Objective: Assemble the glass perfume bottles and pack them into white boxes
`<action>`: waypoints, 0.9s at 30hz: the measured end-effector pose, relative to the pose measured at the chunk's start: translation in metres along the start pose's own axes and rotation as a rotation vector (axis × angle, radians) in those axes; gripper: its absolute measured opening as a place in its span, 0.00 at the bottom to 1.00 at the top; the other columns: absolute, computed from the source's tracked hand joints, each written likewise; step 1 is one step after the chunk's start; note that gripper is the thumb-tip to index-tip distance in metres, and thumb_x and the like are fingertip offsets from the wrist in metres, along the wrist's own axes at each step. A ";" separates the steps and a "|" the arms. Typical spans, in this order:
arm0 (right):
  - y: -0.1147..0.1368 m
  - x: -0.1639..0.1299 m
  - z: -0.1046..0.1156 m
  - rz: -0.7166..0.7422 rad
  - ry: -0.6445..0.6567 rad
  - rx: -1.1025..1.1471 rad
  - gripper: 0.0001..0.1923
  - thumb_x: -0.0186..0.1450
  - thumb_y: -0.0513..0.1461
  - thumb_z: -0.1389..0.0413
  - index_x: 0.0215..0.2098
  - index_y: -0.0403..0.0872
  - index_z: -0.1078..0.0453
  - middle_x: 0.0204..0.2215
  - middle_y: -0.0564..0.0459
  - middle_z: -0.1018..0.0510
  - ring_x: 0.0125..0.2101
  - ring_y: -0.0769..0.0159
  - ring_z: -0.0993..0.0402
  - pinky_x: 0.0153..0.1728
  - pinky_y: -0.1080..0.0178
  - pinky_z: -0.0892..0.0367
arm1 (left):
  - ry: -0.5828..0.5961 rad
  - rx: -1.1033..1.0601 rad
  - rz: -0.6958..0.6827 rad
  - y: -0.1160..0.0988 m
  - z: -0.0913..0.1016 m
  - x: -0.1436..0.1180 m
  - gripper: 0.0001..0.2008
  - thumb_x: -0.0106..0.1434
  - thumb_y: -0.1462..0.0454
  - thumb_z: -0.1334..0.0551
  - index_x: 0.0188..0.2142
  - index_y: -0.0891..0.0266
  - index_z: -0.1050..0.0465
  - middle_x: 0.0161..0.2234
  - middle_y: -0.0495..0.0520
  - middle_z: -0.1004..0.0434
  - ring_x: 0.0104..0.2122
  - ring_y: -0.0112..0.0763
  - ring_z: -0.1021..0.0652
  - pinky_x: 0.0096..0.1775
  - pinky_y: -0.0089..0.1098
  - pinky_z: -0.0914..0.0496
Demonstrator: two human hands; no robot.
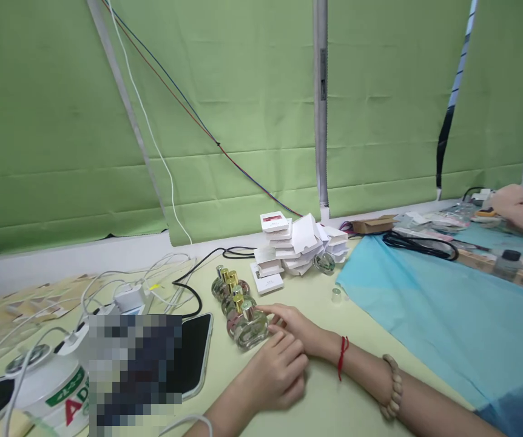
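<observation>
Glossy clear glass perfume bottles point(238, 306) with shiny gold metal caps point(232, 278) stand on a matt tabletop point(334, 400) beside white paper boxes point(295, 243).

One head-worn view — looking forward and down, close over the table point(334, 400) toward the green blinds point(225, 97).

We see a pale yellow-green table point(334, 400) under our hands, and a light blue sheet point(434, 321) spread over its right side. The blinds point(225, 109) behind are plain leaf green, crossed by a white cable point(152, 136) and a red and blue pair of wires point(207, 130). The perfume bottles point(238, 309) are clear glass with a faint green and pink tint and gold caps. The small boxes point(298, 243) are white, one with a red patch on its lid. Our right wrist wears a red string point(342, 357) and a beige bead bracelet point(392, 388). The tablet point(193, 355) is black with a white rim; a black cord point(418, 246) lies on the blue sheet
</observation>
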State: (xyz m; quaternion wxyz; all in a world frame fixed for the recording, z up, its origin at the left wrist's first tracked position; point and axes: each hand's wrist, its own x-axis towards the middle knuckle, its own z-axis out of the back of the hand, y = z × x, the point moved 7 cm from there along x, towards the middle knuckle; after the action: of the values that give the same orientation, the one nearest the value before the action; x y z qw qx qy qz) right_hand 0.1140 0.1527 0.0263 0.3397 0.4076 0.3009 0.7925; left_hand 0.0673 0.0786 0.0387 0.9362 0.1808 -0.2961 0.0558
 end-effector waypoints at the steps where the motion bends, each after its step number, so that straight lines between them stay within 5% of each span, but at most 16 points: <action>1: 0.002 0.000 0.003 0.000 -0.009 -0.046 0.22 0.64 0.37 0.53 0.57 0.53 0.42 0.48 0.50 0.30 0.38 0.67 0.30 0.38 0.63 0.32 | -0.002 -0.010 0.001 0.000 0.000 0.000 0.04 0.53 0.69 0.49 0.24 0.62 0.39 0.23 0.51 0.38 0.25 0.30 0.38 0.32 0.33 0.40; 7: 0.016 0.005 0.055 0.040 -0.302 -0.558 0.13 0.65 0.35 0.56 0.43 0.49 0.33 0.41 0.51 0.26 0.44 0.63 0.33 0.46 0.57 0.42 | 0.043 -0.087 0.062 0.007 -0.004 -0.001 0.04 0.51 0.71 0.48 0.23 0.62 0.42 0.21 0.49 0.38 0.24 0.28 0.40 0.28 0.30 0.45; 10: 0.005 -0.001 0.094 -0.074 -0.524 -0.735 0.09 0.60 0.32 0.54 0.35 0.47 0.34 0.40 0.50 0.28 0.44 0.62 0.34 0.45 0.58 0.44 | 0.053 -0.119 0.093 0.010 -0.006 -0.002 0.05 0.50 0.72 0.48 0.23 0.62 0.43 0.19 0.48 0.38 0.22 0.27 0.40 0.28 0.30 0.45; 14: -0.026 -0.020 0.133 -0.293 -0.677 -0.863 0.10 0.57 0.34 0.52 0.38 0.46 0.36 0.40 0.48 0.30 0.44 0.58 0.36 0.45 0.55 0.46 | 0.079 -0.142 0.117 0.010 -0.010 -0.004 0.05 0.50 0.72 0.48 0.24 0.62 0.42 0.19 0.48 0.36 0.22 0.27 0.38 0.29 0.30 0.44; 20: -0.064 -0.036 0.148 -0.502 -0.638 -0.878 0.16 0.56 0.38 0.51 0.43 0.47 0.36 0.44 0.47 0.31 0.44 0.57 0.35 0.46 0.54 0.45 | 0.185 -0.151 0.368 0.027 -0.019 -0.011 0.05 0.53 0.71 0.47 0.24 0.61 0.39 0.19 0.48 0.35 0.23 0.27 0.35 0.29 0.29 0.43; 27: -0.070 -0.040 0.146 -0.579 -0.605 -0.908 0.20 0.57 0.40 0.51 0.48 0.48 0.35 0.52 0.41 0.40 0.53 0.51 0.42 0.48 0.51 0.45 | 0.252 -0.167 0.518 0.048 -0.022 -0.019 0.05 0.54 0.70 0.48 0.25 0.61 0.37 0.20 0.48 0.34 0.22 0.26 0.33 0.26 0.28 0.43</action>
State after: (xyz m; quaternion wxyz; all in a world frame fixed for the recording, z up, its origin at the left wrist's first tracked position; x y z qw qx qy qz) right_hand 0.2761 0.1919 0.0275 0.7508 0.3308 -0.0776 0.5665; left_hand 0.0537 0.1316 0.0256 0.9319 0.0134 -0.2175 0.2902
